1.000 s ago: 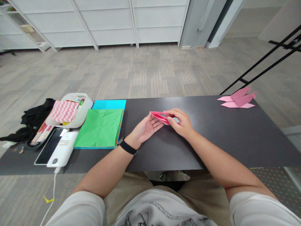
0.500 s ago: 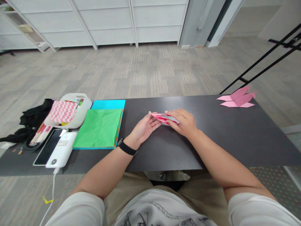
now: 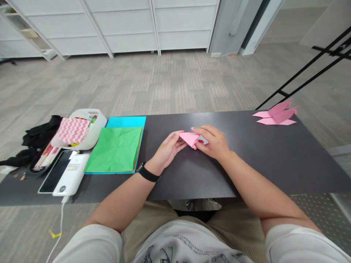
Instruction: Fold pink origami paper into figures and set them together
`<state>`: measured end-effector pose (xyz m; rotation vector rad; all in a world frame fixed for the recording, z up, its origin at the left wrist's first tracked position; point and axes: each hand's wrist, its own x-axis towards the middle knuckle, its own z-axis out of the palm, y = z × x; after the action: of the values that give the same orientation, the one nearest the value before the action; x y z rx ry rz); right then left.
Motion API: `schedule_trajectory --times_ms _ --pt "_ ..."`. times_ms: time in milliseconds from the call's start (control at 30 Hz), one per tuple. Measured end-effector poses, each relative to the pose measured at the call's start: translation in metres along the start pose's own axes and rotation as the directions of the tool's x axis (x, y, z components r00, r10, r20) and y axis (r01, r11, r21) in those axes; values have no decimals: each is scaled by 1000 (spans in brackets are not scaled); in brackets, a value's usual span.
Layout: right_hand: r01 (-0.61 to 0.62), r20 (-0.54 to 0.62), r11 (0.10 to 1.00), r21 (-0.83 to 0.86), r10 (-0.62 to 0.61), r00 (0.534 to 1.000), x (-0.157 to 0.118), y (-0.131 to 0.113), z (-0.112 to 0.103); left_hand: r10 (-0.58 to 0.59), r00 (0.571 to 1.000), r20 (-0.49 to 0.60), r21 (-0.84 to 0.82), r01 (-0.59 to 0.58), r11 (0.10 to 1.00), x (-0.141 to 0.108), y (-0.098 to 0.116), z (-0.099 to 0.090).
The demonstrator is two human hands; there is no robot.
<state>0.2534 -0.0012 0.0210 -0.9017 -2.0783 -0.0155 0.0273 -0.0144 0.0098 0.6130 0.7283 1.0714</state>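
Note:
Between my hands, over the middle of the dark table (image 3: 181, 182), is a folded pink paper (image 3: 189, 138) with a pointed left end and a greyish inner side showing at its right. My left hand (image 3: 172, 148) pinches the pointed end, thumb on top and fingers beneath. Around the right end my right hand (image 3: 212, 140) is closed, its thumb and fingertips on the folds. Part of the paper is hidden under the right fingers. Two folded pink paper figures (image 3: 276, 114) with raised wings stand at the table's far right corner.
Left of my hands lie green paper (image 3: 115, 149) and blue paper (image 3: 126, 121) in a stack. Beside them are a white power bank (image 3: 72, 175) with a cable, a phone (image 3: 57, 173), and a white basket (image 3: 98, 128) with a pink zigzag-patterned item (image 3: 73, 129). A black frame (image 3: 304, 69) stands beyond the right end.
The pink paper has turned in my fingers, so a broad pink face now shows where layered edges were seen. Both hands stay in nearly the same place and keep hold.

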Motion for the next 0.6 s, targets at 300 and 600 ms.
schedule_trajectory --times_ms 300,600 --pt "6 -1 1000 14 -6 1000 -2 3 0 0 999 34 69 -2 998 1 -2 -4" --pt "54 -75 996 64 -49 996 2 -5 -6 -190 967 171 14 191 982 2 -3 -9"
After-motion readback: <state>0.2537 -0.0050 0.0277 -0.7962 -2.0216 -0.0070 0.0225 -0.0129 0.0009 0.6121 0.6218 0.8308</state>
